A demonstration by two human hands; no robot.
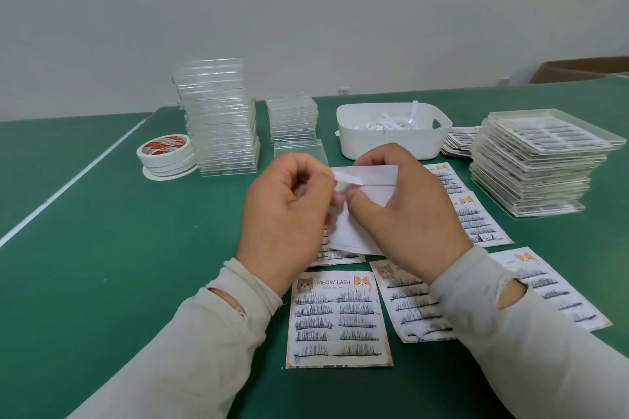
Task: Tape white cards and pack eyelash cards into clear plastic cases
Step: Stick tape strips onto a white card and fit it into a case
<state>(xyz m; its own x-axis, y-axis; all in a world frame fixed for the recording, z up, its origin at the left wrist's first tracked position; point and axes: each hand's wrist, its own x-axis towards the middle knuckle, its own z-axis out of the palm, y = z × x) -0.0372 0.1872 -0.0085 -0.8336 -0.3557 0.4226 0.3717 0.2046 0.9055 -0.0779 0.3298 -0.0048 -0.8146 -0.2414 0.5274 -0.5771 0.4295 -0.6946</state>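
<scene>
On the table (102, 265), both hands meet at centre, the left hand (286, 211) and right hand (405, 204) holding a card (374, 194) above the eyelash cards (337, 320) spread nearest the person. Behind the hands sits a bin (391, 143) holding paper strips (384, 122). Left of it stand two stacks of empty cases (221, 119), with tape rolls (166, 155) farther left. A stack of filled cases (534, 163) rises at far right, loose cards (459, 139) between it and the bin.

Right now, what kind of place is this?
Likely a small hand-packing workstation: green table, tall stack of empty clear cases, stack of packed cases, and printed eyelash cards laid out.
</scene>
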